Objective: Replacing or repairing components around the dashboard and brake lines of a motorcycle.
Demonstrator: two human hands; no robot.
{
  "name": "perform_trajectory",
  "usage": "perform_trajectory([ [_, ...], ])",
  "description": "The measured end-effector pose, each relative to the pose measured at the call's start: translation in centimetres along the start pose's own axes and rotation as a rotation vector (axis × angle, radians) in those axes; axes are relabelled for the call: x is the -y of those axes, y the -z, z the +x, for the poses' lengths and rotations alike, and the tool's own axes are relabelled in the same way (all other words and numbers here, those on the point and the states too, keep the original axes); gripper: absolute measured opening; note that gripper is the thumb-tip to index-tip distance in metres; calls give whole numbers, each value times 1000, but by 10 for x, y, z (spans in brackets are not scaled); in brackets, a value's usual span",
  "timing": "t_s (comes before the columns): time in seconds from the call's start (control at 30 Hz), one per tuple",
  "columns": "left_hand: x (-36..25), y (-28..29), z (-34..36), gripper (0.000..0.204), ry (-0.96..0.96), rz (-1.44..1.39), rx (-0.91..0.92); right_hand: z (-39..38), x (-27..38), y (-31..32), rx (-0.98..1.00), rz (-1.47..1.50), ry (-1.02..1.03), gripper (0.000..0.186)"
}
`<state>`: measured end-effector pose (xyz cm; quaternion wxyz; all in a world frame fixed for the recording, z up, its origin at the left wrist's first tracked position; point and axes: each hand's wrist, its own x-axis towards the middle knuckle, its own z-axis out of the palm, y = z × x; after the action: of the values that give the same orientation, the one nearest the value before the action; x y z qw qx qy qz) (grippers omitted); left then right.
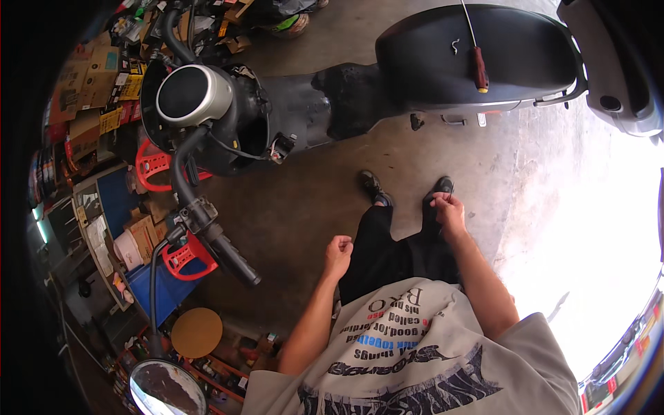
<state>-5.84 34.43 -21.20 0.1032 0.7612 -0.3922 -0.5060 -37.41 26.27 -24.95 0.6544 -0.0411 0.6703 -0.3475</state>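
Note:
My left hand (pixel 338 257) is held before my left thigh, its fingers curled in; whatever they hold, if anything, is hidden. Farther right and a little forward, my right hand (pixel 451 214) pinches its fingers together above my right shoe. A small dark sliver shows at those fingertips, too small to name. Both hands are apart from the scooter (pixel 294 104), which stands crosswise in front of me. On its black seat (pixel 422 62) lie a screwdriver (pixel 481 72) with a red handle and a small, pale, curved piece (pixel 454 46).
At left, the handlebar grip (pixel 235 259) and mirror (pixel 166 389) reach toward me. The scooter's front is opened up, with a loose connector (pixel 282 147) hanging out. Behind it are red plastic stools (pixel 187 259) and stacked cardboard boxes (pixel 86 83). A grey top box (pixel 619 90) sits behind the seat.

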Motion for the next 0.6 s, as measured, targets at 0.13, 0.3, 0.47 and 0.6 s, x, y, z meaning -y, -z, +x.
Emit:
perform_trajectory([
  [0.13,44,-43,-33,19,154,-20,-1,4,-19,45,10,-52,-51,11],
  [0.3,61,-97,-70,20,305,-17,69,8,-22,113,-4,115,-86,13],
  [0.47,11,-142,-69,22,282,-75,148,17,-24,187,-118,220,-196,13],
  [0.6,-40,-152,-70,19,277,-156,147,26,-34,212,-141,344,-221,14],
])
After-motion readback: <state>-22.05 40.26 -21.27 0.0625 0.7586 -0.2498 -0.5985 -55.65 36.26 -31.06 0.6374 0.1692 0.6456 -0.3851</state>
